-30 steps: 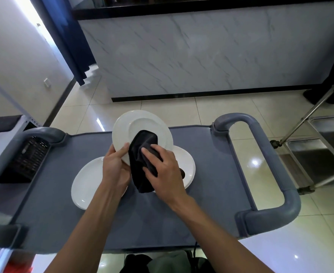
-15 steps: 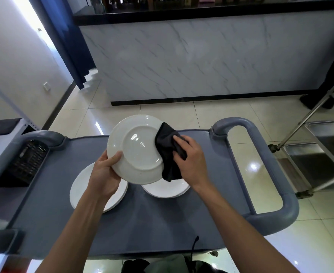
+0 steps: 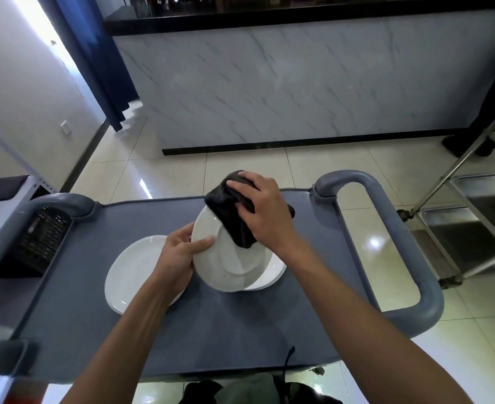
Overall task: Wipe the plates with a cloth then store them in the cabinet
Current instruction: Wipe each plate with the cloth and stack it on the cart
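My left hand (image 3: pixel 179 255) grips the left rim of a white plate (image 3: pixel 228 263), held tilted above the grey cart top (image 3: pixel 211 325) with its underside and foot ring facing me. My right hand (image 3: pixel 265 212) holds a black cloth (image 3: pixel 231 217) bunched against the plate's upper part. A second white plate (image 3: pixel 132 275) lies flat on the cart to the left. Another white plate (image 3: pixel 272 275) lies under the held one, mostly hidden.
The cart has thick grey handles, one (image 3: pixel 398 240) on the right and one (image 3: pixel 56 204) on the left. A steel trolley (image 3: pixel 479 205) stands to the right. A marble-fronted counter (image 3: pixel 298 83) runs across the back, beyond tiled floor. A black grille (image 3: pixel 42 237) sits at the left.
The held plate was turned over so its underside faces me, then lowered and tilted. The cloth moved from the plate's right edge up onto its top part.
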A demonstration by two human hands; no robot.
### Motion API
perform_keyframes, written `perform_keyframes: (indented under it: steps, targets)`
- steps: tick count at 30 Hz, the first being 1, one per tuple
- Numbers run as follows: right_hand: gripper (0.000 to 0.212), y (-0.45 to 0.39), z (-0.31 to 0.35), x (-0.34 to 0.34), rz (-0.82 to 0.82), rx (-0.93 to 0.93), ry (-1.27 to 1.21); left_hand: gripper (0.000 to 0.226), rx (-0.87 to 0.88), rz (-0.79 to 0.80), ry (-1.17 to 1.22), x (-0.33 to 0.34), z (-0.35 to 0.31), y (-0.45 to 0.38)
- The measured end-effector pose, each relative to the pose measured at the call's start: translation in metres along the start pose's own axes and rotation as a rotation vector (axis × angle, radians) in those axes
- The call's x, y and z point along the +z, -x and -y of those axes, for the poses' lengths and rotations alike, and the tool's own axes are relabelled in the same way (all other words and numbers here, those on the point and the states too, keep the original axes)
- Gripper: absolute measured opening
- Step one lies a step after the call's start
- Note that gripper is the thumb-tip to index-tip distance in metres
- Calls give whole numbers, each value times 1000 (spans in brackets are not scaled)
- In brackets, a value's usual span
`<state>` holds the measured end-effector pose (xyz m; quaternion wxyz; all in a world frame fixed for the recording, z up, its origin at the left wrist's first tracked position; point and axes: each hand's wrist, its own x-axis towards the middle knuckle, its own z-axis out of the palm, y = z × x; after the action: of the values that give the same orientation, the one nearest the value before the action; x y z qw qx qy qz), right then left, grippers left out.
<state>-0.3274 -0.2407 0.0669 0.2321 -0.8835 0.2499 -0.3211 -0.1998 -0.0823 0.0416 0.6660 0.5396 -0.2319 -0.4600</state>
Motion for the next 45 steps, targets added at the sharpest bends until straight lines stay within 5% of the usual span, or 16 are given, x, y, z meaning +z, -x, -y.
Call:
perform_keyframes:
  steps: [12, 30, 35, 40, 45]
  targets:
    - [39, 19, 18, 34, 132, -200, 143, 31, -56, -73, 29, -25, 8, 11]
    - [39, 25, 22, 48, -119, 624, -343, 40, -80, -177, 324, -87, -25, -7]
    - [45, 43, 47, 75, -146, 646, -256, 34, -53, -216, 389, -77, -27, -17]
    - [85, 59, 68, 101, -80, 628, -165, 30, -72, -192, 375, -75, -28, -25]
    - [83, 69, 85, 115, -7, 449, 105, 29, -118, -151, 356, -83, -26, -29]
